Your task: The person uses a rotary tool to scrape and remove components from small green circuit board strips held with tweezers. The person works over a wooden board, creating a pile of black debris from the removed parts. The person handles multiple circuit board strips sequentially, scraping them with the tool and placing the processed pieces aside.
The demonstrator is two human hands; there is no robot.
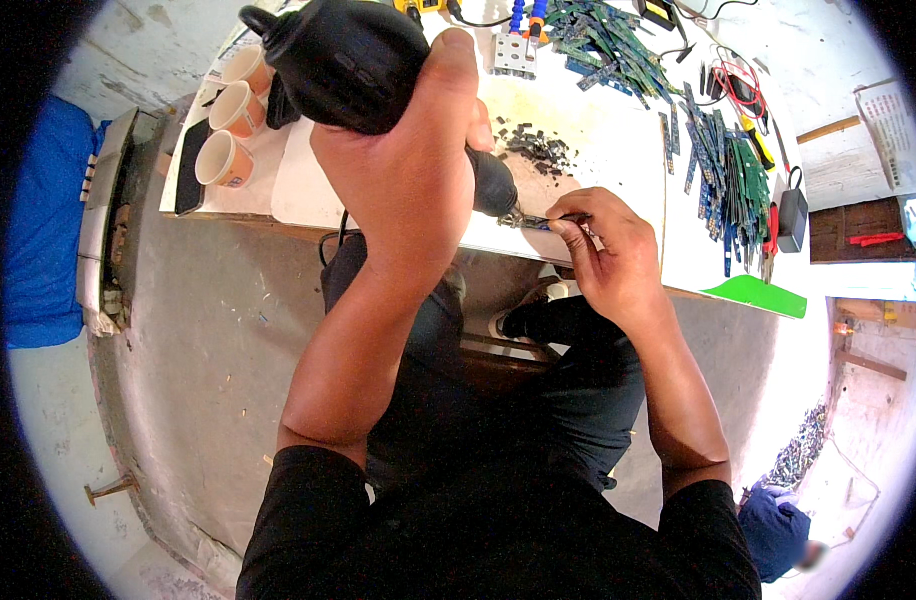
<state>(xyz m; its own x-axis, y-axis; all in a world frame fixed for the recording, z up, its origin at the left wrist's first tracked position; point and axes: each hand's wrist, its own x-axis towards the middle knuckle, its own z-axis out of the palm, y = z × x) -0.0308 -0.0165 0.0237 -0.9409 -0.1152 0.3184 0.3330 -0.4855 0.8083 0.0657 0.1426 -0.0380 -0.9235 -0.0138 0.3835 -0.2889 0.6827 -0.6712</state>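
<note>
My left hand (403,175) is wrapped round a bulky black power tool (343,65), which looks like a heat gun. Its dark round front end (493,185) points down to the table's near edge, and a metallic tip shows there. Close to that tip, my right hand (613,250) pinches the end of a narrow dark circuit board strip (538,222) between thumb and fingers. The strip lies along the table edge; part of it is hidden by the fingers. Just beyond, a heap of small black chips (543,150) is scattered on the stained tabletop.
Piles of green board strips (603,45) lie at the back and right (733,190). Paper cups (224,160) and a dark phone-like slab (190,165) stand left. A metal block (515,55) with blue hoses, red wires (743,85) and a green sheet (763,295) are also there.
</note>
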